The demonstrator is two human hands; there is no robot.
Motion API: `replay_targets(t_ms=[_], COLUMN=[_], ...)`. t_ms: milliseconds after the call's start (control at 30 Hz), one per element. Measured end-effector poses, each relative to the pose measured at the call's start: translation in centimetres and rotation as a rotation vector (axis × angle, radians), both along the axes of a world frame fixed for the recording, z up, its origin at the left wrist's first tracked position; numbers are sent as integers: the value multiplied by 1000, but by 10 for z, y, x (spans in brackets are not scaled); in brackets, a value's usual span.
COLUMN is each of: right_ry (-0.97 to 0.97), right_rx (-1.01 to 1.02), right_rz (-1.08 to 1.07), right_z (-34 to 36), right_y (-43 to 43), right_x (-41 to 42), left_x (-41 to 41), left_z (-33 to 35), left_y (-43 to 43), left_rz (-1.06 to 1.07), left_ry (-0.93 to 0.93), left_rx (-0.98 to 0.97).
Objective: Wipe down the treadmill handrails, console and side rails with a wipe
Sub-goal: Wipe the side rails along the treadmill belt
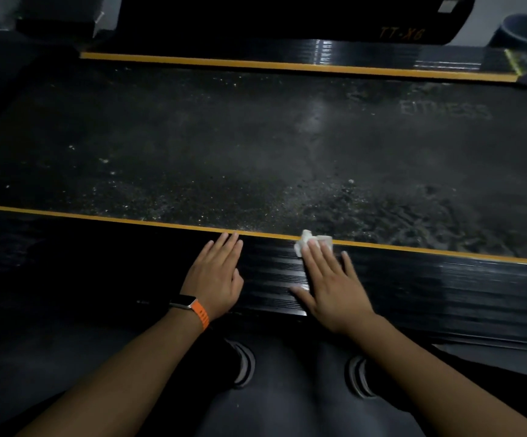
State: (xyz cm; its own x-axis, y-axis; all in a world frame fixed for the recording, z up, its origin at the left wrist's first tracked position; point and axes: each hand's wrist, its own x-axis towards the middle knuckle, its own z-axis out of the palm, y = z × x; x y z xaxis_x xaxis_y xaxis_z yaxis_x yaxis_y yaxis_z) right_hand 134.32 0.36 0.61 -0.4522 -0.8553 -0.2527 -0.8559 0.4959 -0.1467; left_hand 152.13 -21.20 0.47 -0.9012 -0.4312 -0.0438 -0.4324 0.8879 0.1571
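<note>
head view: the fingers (317,258) of the right hand (331,288) lie straight and slightly spread, pressing a crumpled white wipe (311,241) flat against the near side rail (413,288). nothing is pinched; the wipe peeks out past the fingertips at the yellow stripe (98,216). the left hand (215,279), just beside it, rests flat on the same rail with straight fingers and holds nothing, an orange-strapped watch (189,305) on its wrist. the rail's long axis runs left to right across the view, so the stroke probably follows it sideways, and the right hand is nearer the stretch to the right. beyond the stripe lies the dusty belt (256,146), then the far side rail (350,52), well apart from both hands.
</note>
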Motion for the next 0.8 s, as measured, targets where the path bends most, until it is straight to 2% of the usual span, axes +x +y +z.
replay_targets(t_ms=[100, 200, 367, 467, 667, 800], right_ry=[0, -17, -27, -9, 106, 89], right_rx=[19, 7, -86, -101, -100, -73], right_rz=[-87, -118, 60, 106, -29, -54], right_z=[1, 2, -5, -11, -15, -11], right_y=[26, 17, -27, -22, 35, 20], right_x=[-10, 1, 38, 38, 15, 33], left_x=[-1, -1, -12, -17, -15, -15], left_z=[0, 0, -1, -1, -2, -1], left_y=[0, 1, 14, 22, 20, 20], left_rz=[-3, 0, 0, -3, -5, 0], left_ry=[-3, -9, 2, 28, 55, 52], left_rx=[-14, -24, -39, -7, 22, 30])
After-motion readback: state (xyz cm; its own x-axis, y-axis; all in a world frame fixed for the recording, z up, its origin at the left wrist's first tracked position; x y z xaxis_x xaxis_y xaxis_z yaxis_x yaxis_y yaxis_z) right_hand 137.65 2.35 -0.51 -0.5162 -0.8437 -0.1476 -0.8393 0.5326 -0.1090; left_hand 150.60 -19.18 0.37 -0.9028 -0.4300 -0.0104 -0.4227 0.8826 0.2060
